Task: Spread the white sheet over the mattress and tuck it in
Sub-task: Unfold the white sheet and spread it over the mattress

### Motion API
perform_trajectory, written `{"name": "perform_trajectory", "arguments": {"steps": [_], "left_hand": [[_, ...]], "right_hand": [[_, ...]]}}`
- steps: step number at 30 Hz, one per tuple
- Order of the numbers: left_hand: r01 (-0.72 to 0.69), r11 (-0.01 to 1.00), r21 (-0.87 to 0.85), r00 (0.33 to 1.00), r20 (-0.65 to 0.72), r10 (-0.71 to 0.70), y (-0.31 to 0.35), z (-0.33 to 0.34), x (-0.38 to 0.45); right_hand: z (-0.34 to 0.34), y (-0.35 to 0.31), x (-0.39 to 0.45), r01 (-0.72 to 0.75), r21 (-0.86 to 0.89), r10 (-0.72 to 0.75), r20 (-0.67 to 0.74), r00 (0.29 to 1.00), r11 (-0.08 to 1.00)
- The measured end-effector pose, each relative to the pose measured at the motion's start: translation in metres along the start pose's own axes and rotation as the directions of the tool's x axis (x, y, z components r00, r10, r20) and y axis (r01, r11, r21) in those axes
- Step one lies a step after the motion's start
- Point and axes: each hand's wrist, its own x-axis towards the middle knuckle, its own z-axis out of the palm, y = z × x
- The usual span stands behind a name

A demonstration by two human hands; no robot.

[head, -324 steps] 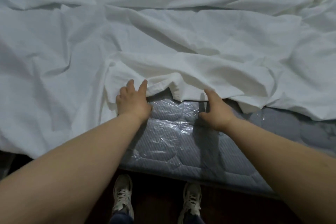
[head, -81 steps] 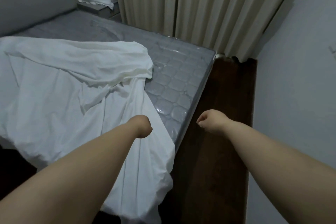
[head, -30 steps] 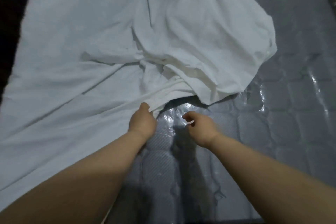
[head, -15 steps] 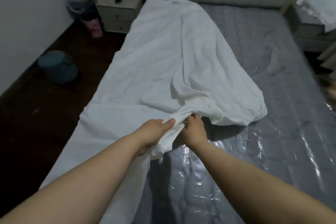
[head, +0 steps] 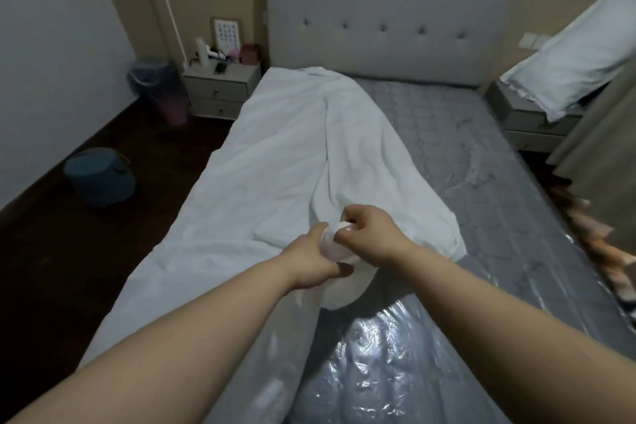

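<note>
Right now both hands meet over the middle of the mattress [head: 516, 210], near its foot end. The left hand [head: 311, 260] curls its fingers round a bunched fold of the white sheet [head: 275, 162], and the right hand [head: 370, 234] pinches the same fold just beside it. Elsewhere the sheet lies crumpled along the mattress's left side, hanging over the left edge, while the right half shows bare under shiny plastic up to the headboard [head: 385, 17].
</note>
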Motion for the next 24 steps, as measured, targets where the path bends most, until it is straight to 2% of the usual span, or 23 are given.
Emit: {"name": "perform_trajectory", "arguments": {"steps": [2, 3, 5, 6, 8, 9, 12, 14, 17, 22, 24], "left_hand": [[-0.032, 0.975, 0.218, 0.997, -0.058, 0.045, 0.013, 0.004, 0.010], [-0.018, 0.971, 0.240, 0.996, -0.084, 0.039, 0.016, 0.004, 0.011], [-0.016, 0.993, 0.119, 0.994, -0.108, 0.028, 0.020, 0.005, 0.011], [-0.048, 0.998, 0.043, 0.995, -0.089, 0.052, 0.024, 0.007, 0.005], [-0.111, 0.989, -0.094, 0.994, -0.006, 0.111, 0.039, 0.019, -0.006], [-0.114, 0.979, -0.171, 0.992, 0.033, 0.122, 0.046, 0.027, -0.011], [-0.053, 0.938, -0.343, 0.994, 0.067, 0.081, 0.053, 0.035, -0.023], [-0.030, 0.938, -0.347, 0.998, 0.033, 0.044, 0.052, 0.035, -0.030], [-0.007, 0.970, -0.245, 0.999, -0.043, -0.004, 0.048, 0.032, -0.047], [0.100, 0.995, 0.022, 0.966, -0.242, -0.092, 0.038, 0.060, -0.067], [0.152, 0.978, 0.144, 0.936, -0.338, -0.095, 0.038, 0.073, -0.070]], "right_hand": [[-0.002, -0.007, -0.009, 0.037, 0.016, -0.038, 0.051, 0.998, 0.999], [-0.005, -0.004, -0.012, 0.041, 0.004, -0.041, 0.079, 0.996, 0.999], [-0.013, 0.013, -0.018, -0.018, -0.101, 0.032, 0.142, 0.989, 0.995], [-0.015, 0.023, -0.021, -0.039, -0.210, 0.075, 0.166, 0.983, 0.977], [-0.013, 0.046, -0.026, -0.048, -0.433, 0.137, 0.176, 0.975, 0.900], [-0.009, 0.057, -0.028, -0.066, -0.477, 0.157, 0.154, 0.975, 0.876], [0.000, 0.090, -0.030, -0.156, -0.449, 0.182, 0.015, 0.983, 0.880], [-0.009, 0.115, -0.036, -0.249, -0.410, 0.220, -0.116, 0.969, 0.878], [-0.042, 0.157, -0.042, -0.340, -0.399, 0.233, -0.293, 0.927, 0.852], [-0.155, 0.224, -0.060, -0.454, -0.449, 0.196, -0.511, 0.837, 0.769], [-0.200, 0.247, -0.075, -0.467, -0.424, 0.163, -0.581, 0.797, 0.776]]}}
